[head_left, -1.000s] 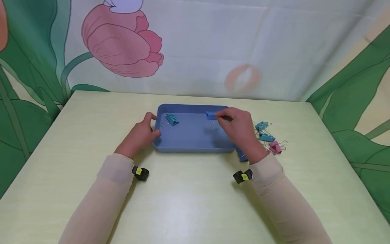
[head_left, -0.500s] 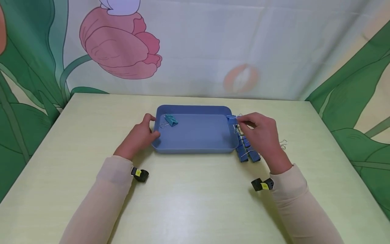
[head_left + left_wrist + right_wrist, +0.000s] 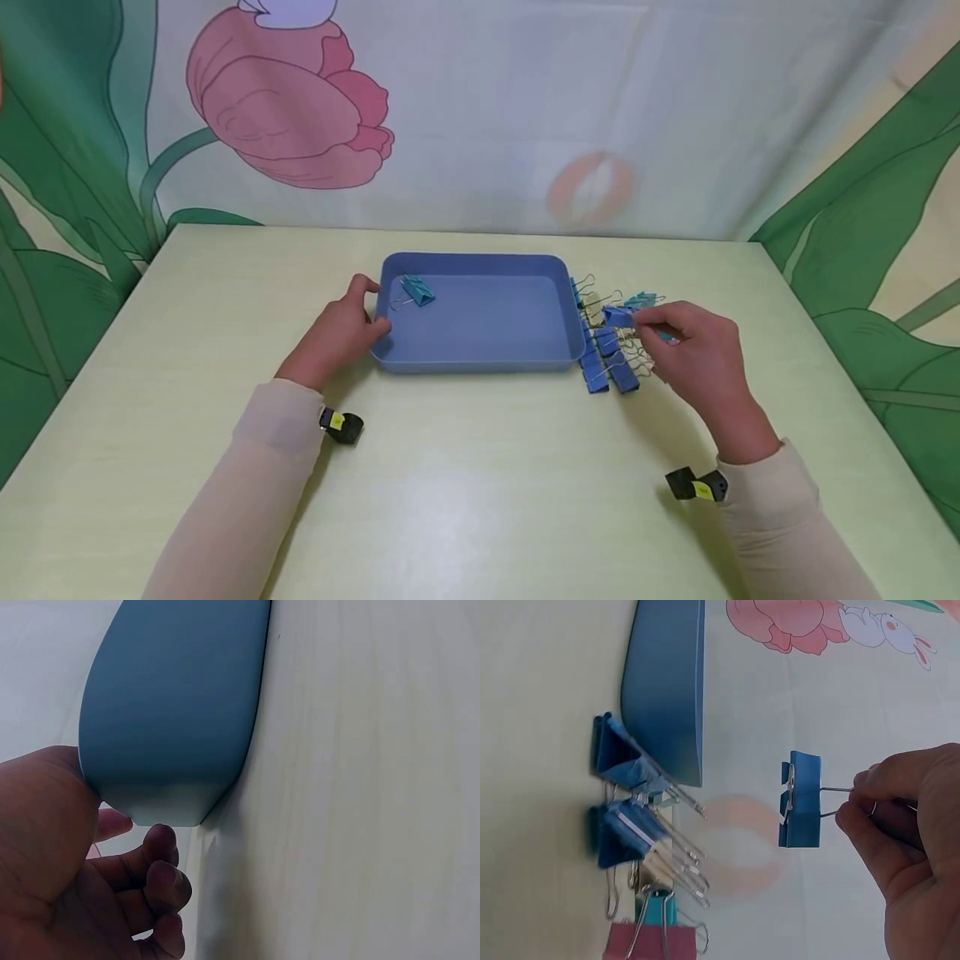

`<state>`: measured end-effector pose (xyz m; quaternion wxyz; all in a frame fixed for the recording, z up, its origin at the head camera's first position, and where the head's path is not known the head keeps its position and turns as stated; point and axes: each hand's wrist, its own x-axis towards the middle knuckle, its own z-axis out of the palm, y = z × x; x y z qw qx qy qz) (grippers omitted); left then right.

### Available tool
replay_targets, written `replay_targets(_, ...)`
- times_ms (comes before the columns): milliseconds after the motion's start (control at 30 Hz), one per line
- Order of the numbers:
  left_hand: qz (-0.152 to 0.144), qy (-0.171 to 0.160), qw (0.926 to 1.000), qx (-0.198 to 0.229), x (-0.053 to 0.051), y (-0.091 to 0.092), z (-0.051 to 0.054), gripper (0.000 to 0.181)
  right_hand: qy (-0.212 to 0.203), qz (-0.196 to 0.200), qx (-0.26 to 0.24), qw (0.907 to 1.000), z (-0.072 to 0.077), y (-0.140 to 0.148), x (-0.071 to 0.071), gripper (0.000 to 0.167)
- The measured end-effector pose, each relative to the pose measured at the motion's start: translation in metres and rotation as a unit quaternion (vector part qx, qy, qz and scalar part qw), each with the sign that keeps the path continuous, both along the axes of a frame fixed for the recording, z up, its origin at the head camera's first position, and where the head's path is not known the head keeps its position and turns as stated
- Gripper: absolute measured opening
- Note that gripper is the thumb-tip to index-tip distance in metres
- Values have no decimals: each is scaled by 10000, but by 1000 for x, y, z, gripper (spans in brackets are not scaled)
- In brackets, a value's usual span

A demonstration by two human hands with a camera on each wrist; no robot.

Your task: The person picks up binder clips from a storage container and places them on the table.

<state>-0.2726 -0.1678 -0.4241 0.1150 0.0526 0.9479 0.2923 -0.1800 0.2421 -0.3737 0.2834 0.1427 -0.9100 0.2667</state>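
My right hand [image 3: 693, 358] pinches the wire handle of a blue binder clip [image 3: 805, 800] between thumb and fingertips, holding it up off the table. In the head view this clip hangs over a pile of binder clips beside the tray's right end. My left hand [image 3: 333, 337] holds the left end of the blue tray [image 3: 480, 365], its thumb over the rim. From the left wrist, the left hand [image 3: 67, 862] shows curled fingers by the tray's wall. A teal binder clip [image 3: 417, 290] lies inside the tray at the back left.
Several blue binder clips [image 3: 622, 373] lie against the tray's right side, some with handles sticking up. A pink clip [image 3: 651, 941] and a teal clip [image 3: 641, 300] are in the same pile. Behind the pale table [image 3: 450, 483] hangs a printed curtain [image 3: 480, 125].
My right hand has moved right and toward me, carrying the blue binder clip from above the tray to above the pile. The left hand stays at the tray.
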Motion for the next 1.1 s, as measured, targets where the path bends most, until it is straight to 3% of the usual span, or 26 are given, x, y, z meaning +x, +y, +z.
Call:
replay_targets(467,30,-33,10000,-46,-1,0,-1,58,102,-230,210,9995,0,28,29,15)
replay_targets(867,44,-90,9999,-30,-2,0,-1,58,-285,-548,253,9978,-7,45,46,13)
replay_targets(1100,10,-111,9999,-31,0,1,1,59,-799,-654,373,9940,-14,47,51,8)
